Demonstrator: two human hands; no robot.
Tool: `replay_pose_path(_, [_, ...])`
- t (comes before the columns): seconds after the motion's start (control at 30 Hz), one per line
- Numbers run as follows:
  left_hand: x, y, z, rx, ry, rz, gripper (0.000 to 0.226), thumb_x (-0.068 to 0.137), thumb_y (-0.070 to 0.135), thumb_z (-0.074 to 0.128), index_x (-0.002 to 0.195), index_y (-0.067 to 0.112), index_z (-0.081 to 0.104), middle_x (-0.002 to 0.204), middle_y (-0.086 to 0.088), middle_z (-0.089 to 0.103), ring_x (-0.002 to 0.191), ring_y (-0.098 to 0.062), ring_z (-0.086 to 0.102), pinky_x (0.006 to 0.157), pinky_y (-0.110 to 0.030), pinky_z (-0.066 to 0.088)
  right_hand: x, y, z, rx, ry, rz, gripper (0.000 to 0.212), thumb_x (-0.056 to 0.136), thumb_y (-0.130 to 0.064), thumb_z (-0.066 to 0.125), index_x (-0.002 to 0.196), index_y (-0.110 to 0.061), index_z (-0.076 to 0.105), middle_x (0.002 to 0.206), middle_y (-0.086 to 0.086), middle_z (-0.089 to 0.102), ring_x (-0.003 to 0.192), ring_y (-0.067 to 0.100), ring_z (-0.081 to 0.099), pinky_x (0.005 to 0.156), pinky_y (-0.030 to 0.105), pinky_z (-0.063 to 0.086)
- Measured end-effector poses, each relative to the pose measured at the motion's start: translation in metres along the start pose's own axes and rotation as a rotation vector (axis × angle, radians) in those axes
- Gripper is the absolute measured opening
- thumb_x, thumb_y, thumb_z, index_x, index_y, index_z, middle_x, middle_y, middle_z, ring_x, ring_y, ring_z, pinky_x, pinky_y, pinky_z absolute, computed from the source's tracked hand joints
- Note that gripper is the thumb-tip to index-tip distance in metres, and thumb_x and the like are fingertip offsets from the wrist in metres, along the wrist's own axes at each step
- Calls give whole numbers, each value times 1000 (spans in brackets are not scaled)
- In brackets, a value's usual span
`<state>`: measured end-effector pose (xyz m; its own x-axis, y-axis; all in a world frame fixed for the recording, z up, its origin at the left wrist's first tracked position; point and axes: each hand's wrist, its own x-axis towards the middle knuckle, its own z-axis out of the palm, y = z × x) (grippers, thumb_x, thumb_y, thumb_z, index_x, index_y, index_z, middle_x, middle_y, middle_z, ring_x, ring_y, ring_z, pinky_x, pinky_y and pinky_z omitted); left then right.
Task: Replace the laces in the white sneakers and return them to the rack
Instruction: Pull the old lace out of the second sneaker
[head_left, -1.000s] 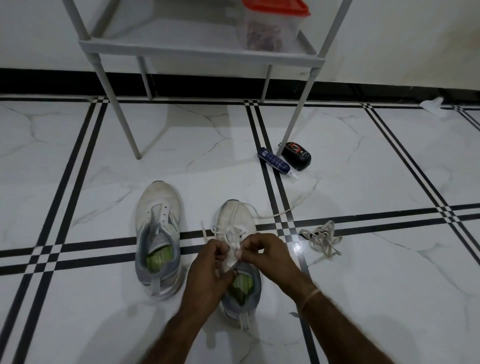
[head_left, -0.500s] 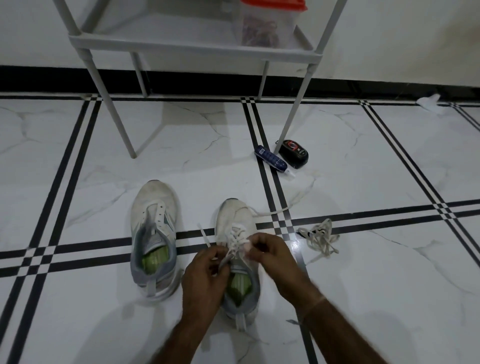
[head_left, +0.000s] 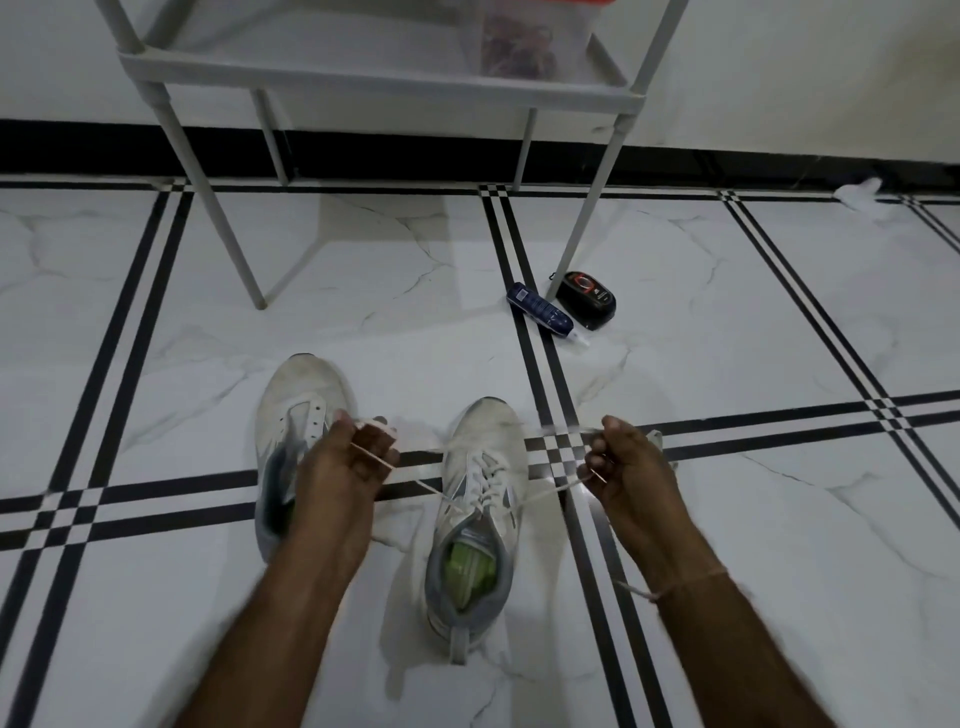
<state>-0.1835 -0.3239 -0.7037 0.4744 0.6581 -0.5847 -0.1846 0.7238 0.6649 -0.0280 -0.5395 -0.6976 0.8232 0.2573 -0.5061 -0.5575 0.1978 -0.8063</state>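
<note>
The left hand (head_left: 348, 462) and right hand (head_left: 623, 467), bunched over the sneaker (head_left: 483, 441) on the floor a moment ago, are pulling apart to either side of it, each gripping a lace (head_left: 550, 490) end, probably cinching the lacing tight.

1. The floor (head_left: 779, 519) was white marble-look tile, crossed by paired black stripes (head_left: 130, 332) that met in small chequered squares.
2. A dark blue tube (head_left: 540, 313) lay on its side across one pair of stripes, its pale tip pointing towards the lower right.
3. A black oval case (head_left: 587, 299) with a red mark on top sat just beside the tube, on its right.
4. A clear plastic container (head_left: 524, 41) with a red lid stood at the top edge, partly cut off, with a reddish tangle inside.
5. A crumpled white scrap (head_left: 860, 192) lay far right against the black skirting (head_left: 78, 150).
6. Above the skirting rose a plain pale wall (head_left: 805, 67).
</note>
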Motion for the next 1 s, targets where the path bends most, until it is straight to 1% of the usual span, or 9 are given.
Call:
replay_pose_path(0.13, [-1, -14, 3, 546, 79, 314, 17, 99, 21, 61, 112, 10, 57, 104, -6, 67, 91, -18, 67, 79, -26, 52, 1, 23, -18, -538, 158, -269, 12, 99, -9, 61, 111, -8, 60, 93, 6, 71, 79, 13, 66, 78, 36, 59])
replay_pose_path(0.23, [-4, -46, -8, 1003, 4, 471, 59, 82, 18, 81, 131, 11, 48, 125, -6, 53, 97, -16, 64, 82, -30, 57, -1, 39, -22, -1055, 167, -495, 23, 93, -14, 70, 115, -15, 64, 109, -1, 69, 85, -3, 61, 74, 6, 45])
replay_pose_path(0.3, [-16, -62, -16, 1056, -62, 459, 79, 76, 22, 87, 139, 18, 39, 131, -5, 47, 105, -22, 63, 90, -42, 57, -7, 42, -19, -1014, 180, -496, 33, 90, -13, 73, 121, -13, 63, 118, 3, 65, 87, -3, 58, 71, 0, 40])
replay_pose_path(0.4, [-33, -74, -24, 1051, -119, 468, 66, 75, 37, 86, 127, 31, 46, 125, 6, 41, 100, -14, 60, 82, -36, 55, -21, 47, -11, -992, 118, -531, 31, 89, -27, 77, 116, -22, 64, 113, -4, 63, 87, 6, 60, 74, 13, 48])
replay_pose_path(0.47, [-37, -73, -29, 1182, -275, 531, 51, 77, 46, 82, 119, 39, 55, 120, 15, 38, 100, -2, 56, 79, -28, 53, -31, 49, -6, -1030, -72, -354, 23, 86, -46, 76, 99, -33, 64, 92, -8, 69, 79, 9, 66, 68, 29, 57])
replay_pose_path(0.57, [-33, -67, -36, 1253, -448, 560, 36, 81, 48, 68, 115, 38, 63, 116, 20, 46, 100, 1, 59, 80, -30, 58, -45, 60, 0, -1110, -337, -88, 46, 74, -52, 85, 105, -33, 56, 84, -6, 66, 74, 9, 67, 57, 20, 53])
replay_pose_path(0.73, [-20, -59, -42, 1139, -306, 610, 20, 77, 30, 73, 93, 30, 62, 98, 11, 60, 88, -9, 64, 72, -36, 58, -50, 73, 6, -995, -189, -289, 52, 78, -22, 83, 113, -32, 46, 82, -6, 68, 66, 5, 70, 56, 18, 53])
replay_pose_path(0.9, [-29, -61, -37, 1242, -398, 734, 39, 88, 23, 66, 123, 31, 52, 122, 14, 54, 90, -4, 64, 73, -35, 58, -50, 81, 14, -1254, -189, -575, 28, 88, -27, 74, 100, -33, 49, 73, -11, 64, 70, 4, 65, 60, 16, 50])
replay_pose_path(1.0, [-22, -58, -36, 1176, -396, 721, 41, 87, 12, 60, 120, 35, 52, 120, 10, 55, 98, -11, 65, 71, -38, 58, -43, 78, 12, -1125, -123, -549, 24, 90, -23, 74, 81, -34, 55, 70, -12, 65, 69, 5, 64, 60, 13, 47])
